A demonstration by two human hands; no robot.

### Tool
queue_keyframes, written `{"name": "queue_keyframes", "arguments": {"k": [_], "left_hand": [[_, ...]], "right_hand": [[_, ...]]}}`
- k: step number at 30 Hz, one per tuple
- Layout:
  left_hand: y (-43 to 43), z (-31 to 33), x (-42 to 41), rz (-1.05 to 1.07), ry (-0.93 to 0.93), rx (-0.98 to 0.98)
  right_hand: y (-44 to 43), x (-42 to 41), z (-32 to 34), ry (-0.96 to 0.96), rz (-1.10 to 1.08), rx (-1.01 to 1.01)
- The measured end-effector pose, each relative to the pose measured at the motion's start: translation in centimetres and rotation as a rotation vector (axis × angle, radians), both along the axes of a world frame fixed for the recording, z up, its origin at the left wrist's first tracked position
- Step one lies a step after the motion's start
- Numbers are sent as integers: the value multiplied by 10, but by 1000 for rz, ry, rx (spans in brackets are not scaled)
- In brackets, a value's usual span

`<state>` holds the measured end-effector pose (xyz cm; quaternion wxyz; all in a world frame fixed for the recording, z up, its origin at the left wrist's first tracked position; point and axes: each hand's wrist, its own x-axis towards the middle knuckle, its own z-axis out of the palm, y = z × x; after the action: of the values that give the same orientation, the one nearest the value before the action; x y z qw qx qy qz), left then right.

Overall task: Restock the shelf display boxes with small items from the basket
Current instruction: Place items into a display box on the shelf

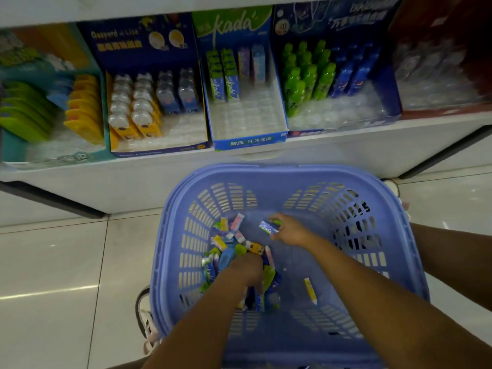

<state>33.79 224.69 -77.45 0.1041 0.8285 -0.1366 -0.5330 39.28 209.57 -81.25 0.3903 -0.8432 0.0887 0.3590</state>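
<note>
In the blue basket:
- right hand: pinches a blue-white packet.
- left hand: sunk in the pile of small items; its grip cannot be told.

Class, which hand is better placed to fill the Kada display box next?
Right. The right hand pinches a Kada pack, nearer the Kada display box; the left hand is down among the loose items in the basket.
</note>
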Motion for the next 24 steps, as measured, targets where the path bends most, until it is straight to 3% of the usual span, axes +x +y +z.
{"name": "queue_keyframes", "arguments": {"k": [3, 6, 12, 15, 21, 24], "left_hand": [[2, 4, 2, 88, 12, -57], [4, 10, 3, 162, 13, -99], [10, 32, 9, 201, 73, -120], [18, 48, 25, 541, 148, -369], [39, 126, 57, 1192, 255, -1112], [54, 159, 70, 1369, 227, -1387]], "right_hand": [[-7, -3, 28, 170, -261, 302], [-11, -4, 63, 193, -484, 524], [-11, 1, 145, 94, -398, 738], [-7, 7, 187, -85, -357, 749], [9, 48, 253, -728, -283, 495], [22, 79, 271, -962, -246, 317]]}}
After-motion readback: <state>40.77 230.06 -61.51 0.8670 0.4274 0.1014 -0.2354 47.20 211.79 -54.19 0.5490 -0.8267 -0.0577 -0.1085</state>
